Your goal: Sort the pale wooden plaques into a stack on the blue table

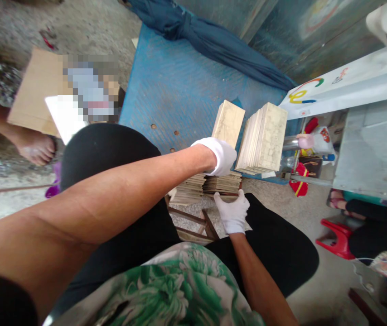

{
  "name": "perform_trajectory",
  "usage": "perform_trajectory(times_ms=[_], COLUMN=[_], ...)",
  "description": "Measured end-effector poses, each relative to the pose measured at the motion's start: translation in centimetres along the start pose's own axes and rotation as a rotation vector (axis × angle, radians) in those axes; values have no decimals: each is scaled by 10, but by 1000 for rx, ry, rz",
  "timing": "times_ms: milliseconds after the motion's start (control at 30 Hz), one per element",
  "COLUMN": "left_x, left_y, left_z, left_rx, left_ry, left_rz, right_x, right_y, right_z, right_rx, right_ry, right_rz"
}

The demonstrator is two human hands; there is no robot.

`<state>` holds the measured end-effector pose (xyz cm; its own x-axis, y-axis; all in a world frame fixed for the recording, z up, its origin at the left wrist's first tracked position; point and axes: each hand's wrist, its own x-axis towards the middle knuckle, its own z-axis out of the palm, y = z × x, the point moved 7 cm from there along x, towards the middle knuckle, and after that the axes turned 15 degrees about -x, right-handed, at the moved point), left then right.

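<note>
The left hand (219, 156), in a white glove, has its grip clamped on the lower end of a single pale tile (229, 122), held upright on edge on the blue platform (166, 90). The right hand (233, 213), gloved too, rests its fingers closed on the near edge of a flat tile stack (222, 184) directly at 6 o'clock of the left. A row of upright tiles (264, 138) stands just at 3 o'clock of the held tile; a folded blue umbrella (214, 40) lies at 12 o'clock.

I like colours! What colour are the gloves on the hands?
White, on both the left hand and right hand, head view.
</note>
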<state>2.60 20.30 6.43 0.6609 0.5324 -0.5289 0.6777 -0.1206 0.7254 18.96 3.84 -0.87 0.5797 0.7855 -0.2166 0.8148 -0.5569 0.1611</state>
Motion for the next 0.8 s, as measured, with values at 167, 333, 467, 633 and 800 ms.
perform_trajectory(times_ms=[167,333,467,633,800], left_x=[-1,-15,-27,-33,-38], left_y=[21,47,67,83,85], left_z=[18,42,56,56,46], left_rx=[85,69,135,122,84], left_ry=[-69,-132,-202,-129,18], left_rz=[109,241,375,502,563], right_x=[-7,-18,-22,-24,-14], right_y=[14,23,29,31,19], right_z=[-56,-134,-182,-212,-226], right_rx=[-13,3,97,164,245], right_ry=[46,234,258,257,288], right_rz=[107,137,116,41,27])
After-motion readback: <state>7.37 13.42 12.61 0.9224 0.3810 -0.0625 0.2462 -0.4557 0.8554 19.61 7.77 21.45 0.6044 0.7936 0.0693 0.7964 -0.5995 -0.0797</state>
